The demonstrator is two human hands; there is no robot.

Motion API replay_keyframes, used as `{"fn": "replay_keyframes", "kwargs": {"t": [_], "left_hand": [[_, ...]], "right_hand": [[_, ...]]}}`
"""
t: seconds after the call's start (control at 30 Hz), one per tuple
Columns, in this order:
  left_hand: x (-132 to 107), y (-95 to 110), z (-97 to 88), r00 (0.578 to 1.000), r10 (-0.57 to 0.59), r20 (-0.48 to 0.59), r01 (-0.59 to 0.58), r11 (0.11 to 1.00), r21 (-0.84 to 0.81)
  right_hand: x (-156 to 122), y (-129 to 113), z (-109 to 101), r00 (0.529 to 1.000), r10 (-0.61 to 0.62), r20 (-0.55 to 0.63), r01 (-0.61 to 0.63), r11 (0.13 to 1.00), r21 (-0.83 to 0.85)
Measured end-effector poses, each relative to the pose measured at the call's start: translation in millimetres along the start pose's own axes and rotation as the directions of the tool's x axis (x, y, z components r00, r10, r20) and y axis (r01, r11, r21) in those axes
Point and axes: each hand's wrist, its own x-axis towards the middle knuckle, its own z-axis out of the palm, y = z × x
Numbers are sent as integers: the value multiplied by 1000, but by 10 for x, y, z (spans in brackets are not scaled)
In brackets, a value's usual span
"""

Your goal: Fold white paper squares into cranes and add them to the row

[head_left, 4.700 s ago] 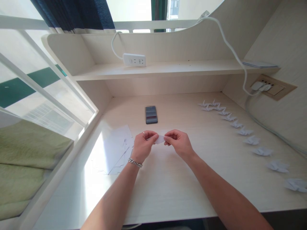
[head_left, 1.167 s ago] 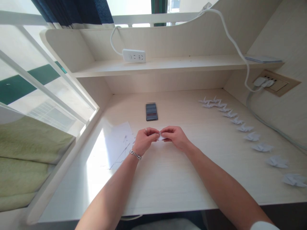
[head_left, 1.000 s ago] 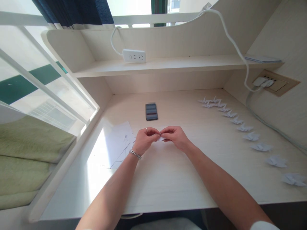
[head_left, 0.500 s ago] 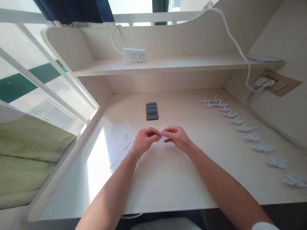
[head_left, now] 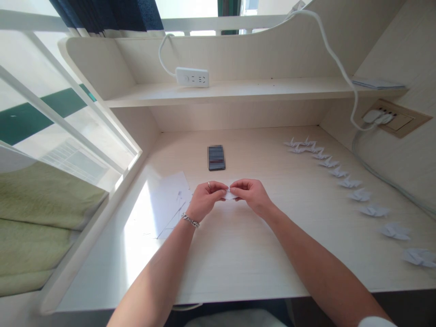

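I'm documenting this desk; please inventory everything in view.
desk: 1, pale, centre
shelf: 1, pale, above desk
paper piece: 1, white, centre
paper figures: about twelve, white, desk's right
loose paper: several, white, desk's left
phone: 1, dark, desk's middle
power strip: 1, white, on shelf
flat papers: count unclear, whitish, shelf's right
wall socket: 1, tan, far right
plugs: 2, white, in wall socket
cables: several, white or grey, both sides
curtain: 1, dark blue, upper left
strips: 2, green, top and left
railings: several, white, left, top
fabric: count unclear, green, lower left
bracelet: 1, silver, left wrist
ring: 1, silver, left hand
sleeve: 1, white, bottom right
left hand: 1, bare, on paper piece
right hand: 1, bare, on paper piece
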Motion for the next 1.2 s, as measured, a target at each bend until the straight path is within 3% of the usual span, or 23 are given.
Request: {"fn": "replay_keyframes", "kwargs": {"t": [0.1,0.27,0.53,0.73,1.03,1.2], "left_hand": [[3,-7,6,1000,-12,-2,12,998,-66],[7,-50,12,999,47,-23,-48,999,-19],[9,-46,41,994,11,-110,-18,998,-62],[27,-111,36,985,89,-147,-88,996,8],[-15,26,-17,1000,0,11,1,996,-91],[-16,-6,-23,1000,21,3,-21,999,28]], "right_hand": [[3,11,23,999,-27,-18,26,999,-29],[-4,40,38,998,-62,4,62,996,-66],[-1,52,41,995,-95,38,95,995,1],[8,93,67,996,-86,26,86,996,-13],[20,91,10,991,-132,34,133,991,-21],[11,80,-1,989,-143,31,145,989,-43]]}}
